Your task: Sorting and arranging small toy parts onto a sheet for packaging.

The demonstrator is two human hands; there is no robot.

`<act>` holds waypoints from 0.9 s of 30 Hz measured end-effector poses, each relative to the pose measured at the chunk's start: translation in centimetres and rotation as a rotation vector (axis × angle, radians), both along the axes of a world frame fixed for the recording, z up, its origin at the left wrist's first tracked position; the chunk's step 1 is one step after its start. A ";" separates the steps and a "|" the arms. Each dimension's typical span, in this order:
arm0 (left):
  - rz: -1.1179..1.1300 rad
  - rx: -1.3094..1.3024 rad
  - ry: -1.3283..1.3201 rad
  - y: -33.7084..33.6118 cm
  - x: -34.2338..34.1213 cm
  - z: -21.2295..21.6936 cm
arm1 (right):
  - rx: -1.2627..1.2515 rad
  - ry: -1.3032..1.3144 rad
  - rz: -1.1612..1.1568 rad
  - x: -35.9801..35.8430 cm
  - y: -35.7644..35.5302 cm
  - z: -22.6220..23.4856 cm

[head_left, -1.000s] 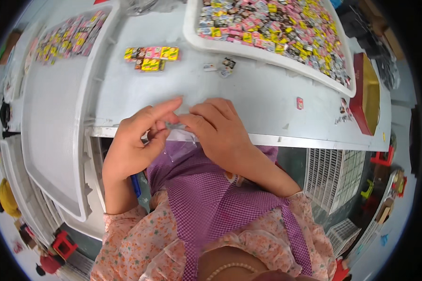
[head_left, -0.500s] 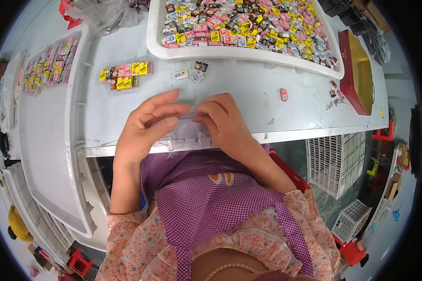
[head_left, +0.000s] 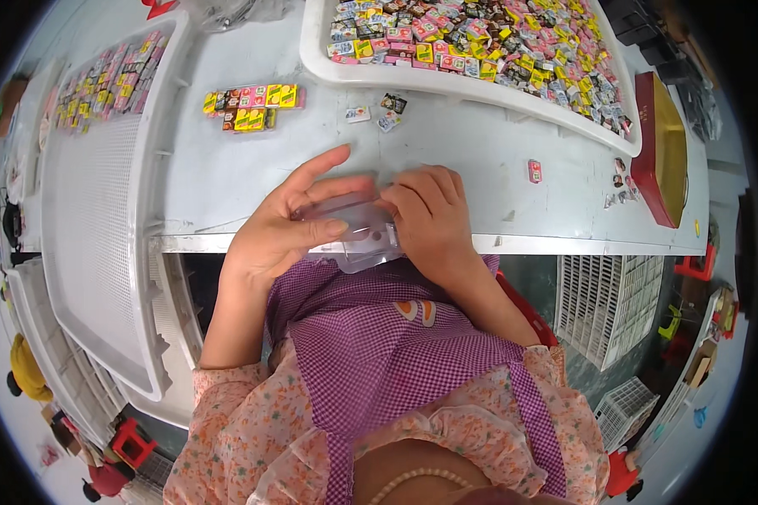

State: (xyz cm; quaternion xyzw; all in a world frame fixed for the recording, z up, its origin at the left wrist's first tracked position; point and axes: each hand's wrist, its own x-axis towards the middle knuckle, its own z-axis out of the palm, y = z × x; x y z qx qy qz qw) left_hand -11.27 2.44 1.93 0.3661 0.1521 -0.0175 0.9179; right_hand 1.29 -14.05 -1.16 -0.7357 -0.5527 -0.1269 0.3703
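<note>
Between my two hands, at the table's near edge, is a clear plastic blister pack (head_left: 364,238). My left hand (head_left: 293,215) grips its left side, thumb on top and fingers behind. With bent fingers my right hand (head_left: 429,206) holds its upper right corner. Whether anything lies inside the pack I cannot tell. Beyond my left hand, a group of tiny coloured boxes (head_left: 253,107) sits in clear packs on the table. A few loose mini boxes (head_left: 388,124) lie just past my hands.
A big white tray (head_left: 472,90) heaped with mini boxes spans the far side. At left, a white mesh tray (head_left: 93,219) holds rows of filled packs. A red and gold box lid (head_left: 670,151) stands at right, near one pink mini box (head_left: 535,171). White crates (head_left: 605,303) stand on the floor.
The clear pack has tilted and come nearer to me, over the table edge, with both hands still on it. The whole view has shifted slightly.
</note>
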 end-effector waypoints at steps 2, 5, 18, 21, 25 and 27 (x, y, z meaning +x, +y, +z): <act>0.004 -0.028 -0.008 0.3 -0.3 -0.7 | -0.008 0.002 0.007 0.0 0.0 0.1; 0.012 -0.042 0.001 0.3 -0.3 -0.6 | -0.010 0.048 0.023 0.0 0.0 0.4; 0.177 0.838 0.257 4.7 -3.1 0.8 | -0.143 0.293 -0.266 5.0 -4.6 2.0; 0.234 0.986 0.322 7.2 -4.8 1.8 | -0.249 0.201 -0.226 6.5 -5.4 1.7; 0.254 1.229 0.535 8.3 -5.5 2.0 | -0.228 0.100 -0.273 7.0 -6.1 2.1; 0.338 1.758 0.402 7.1 -4.5 2.8 | -0.143 0.114 -0.433 7.6 -7.6 2.1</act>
